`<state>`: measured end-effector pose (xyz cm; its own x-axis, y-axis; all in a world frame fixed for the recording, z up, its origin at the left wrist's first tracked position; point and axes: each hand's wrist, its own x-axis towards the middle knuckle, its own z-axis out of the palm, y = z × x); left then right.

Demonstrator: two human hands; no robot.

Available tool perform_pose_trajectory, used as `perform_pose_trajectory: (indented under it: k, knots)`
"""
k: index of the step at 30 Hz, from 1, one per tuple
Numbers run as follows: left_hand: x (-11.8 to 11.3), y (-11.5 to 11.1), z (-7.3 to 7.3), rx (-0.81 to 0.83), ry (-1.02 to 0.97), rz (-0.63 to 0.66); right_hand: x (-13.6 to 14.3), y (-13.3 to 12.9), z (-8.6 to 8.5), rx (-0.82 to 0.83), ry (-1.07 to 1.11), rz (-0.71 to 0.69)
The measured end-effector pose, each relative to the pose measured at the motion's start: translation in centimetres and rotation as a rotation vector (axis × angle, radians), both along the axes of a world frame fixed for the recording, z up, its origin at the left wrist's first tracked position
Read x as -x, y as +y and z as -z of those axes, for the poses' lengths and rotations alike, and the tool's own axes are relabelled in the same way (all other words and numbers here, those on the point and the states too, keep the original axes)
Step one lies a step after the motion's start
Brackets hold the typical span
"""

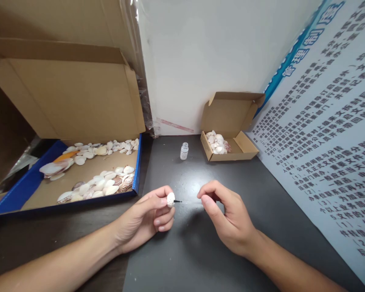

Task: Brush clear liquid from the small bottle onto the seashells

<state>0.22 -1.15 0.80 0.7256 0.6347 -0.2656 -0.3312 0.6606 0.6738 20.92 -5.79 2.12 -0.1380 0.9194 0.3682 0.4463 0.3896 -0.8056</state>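
My left hand [153, 215] pinches a small white shell [170, 199] between thumb and fingertips, over the dark table. Across from it, my right hand [228, 215] is closed in a pinch at the clear, very thin shaft of a small brush [185, 202]. The brush's dark tip points left and meets the right side of the shell, or nearly so; I cannot tell whether they touch. Beyond both hands a small clear bottle [184, 152] with a white label stands upright, no cap visible on its neck.
At left lies an open blue-edged cardboard box [88, 168] with many shells in two groups. A smaller open cardboard box [240, 148] at the back right holds white and pinkish shells. A white panel [200, 52] stands behind, and a printed board [322, 121] leans along the right.
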Motion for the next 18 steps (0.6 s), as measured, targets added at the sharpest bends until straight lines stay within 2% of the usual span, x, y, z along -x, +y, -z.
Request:
perform_pose_trajectory:
  k: [3,7,14,18]
  knots:
    - [0.01,0.03,0.04,0.003,0.009,0.011,0.13,0.12,0.03,-0.001,-0.013,-0.017]
    - [-0.01,0.08,0.11,0.003,-0.001,0.007,0.32,0.28,0.05,-0.009,-0.043,0.044]
    - [0.04,0.02,0.10,0.027,0.014,-0.005,0.08,0.03,0.09,-0.023,0.048,-0.006]
    - [0.05,0.06,0.17,0.028,0.002,-0.007,0.24,0.20,0.21,-0.031,0.002,0.066]
